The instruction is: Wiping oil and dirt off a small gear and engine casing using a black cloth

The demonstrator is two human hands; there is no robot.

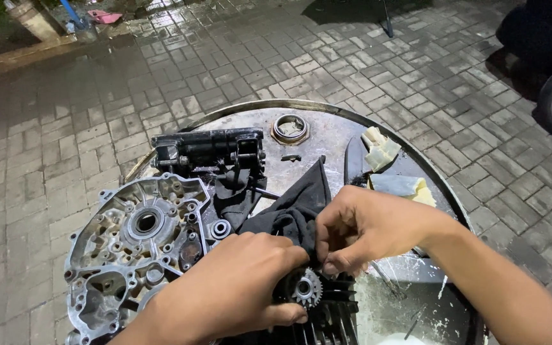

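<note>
Head view: gear (306, 289) seemingly between fingers (331, 262).

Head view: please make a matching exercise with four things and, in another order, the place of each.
Things:
1. small gear
2. silver engine case
3. metal ring
4. yellowish sponge pieces

Places:
A. far edge of the drum top
B. right side, beyond the right hand
C. between both hands, by the black cloth
D. left of the left hand

Pairs: 1-C, 2-D, 3-A, 4-B
</note>
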